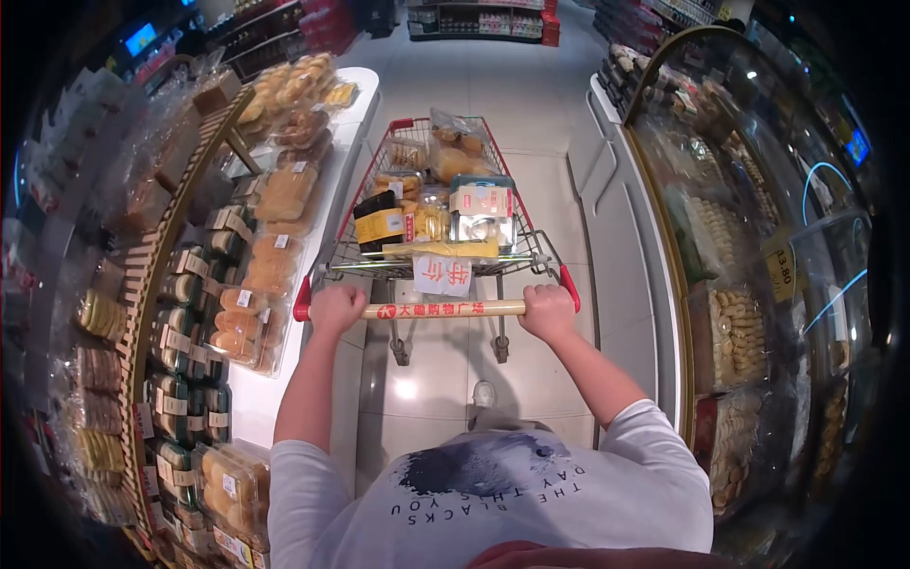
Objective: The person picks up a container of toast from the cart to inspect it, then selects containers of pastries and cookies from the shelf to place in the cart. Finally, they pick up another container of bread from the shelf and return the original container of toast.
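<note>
Both hands grip the cream-coloured handle point(450, 309) of a shopping cart point(533, 248), which carries red printed characters. My left hand point(338, 308) is wrapped round the bar near its red left end; my right hand point(550, 311) closes round it near the right end. Inside the cart lie packaged breads point(456, 156), a black-and-yellow package point(380, 224), a clear pack of yellowish items point(432, 221) and a box with a white and red label point(482, 202). A white paper sign point(443, 275) with red characters hangs at the cart's near side.
On the left, a white counter point(254, 403) holds clear trays of buns point(241, 322) beside a slatted wooden rack point(152, 275). To the right runs a white cabinet point(626, 275) below a curved, gold-edged display case point(679, 322). Tiled floor point(531, 95) leads ahead to stocked shelves point(479, 21).
</note>
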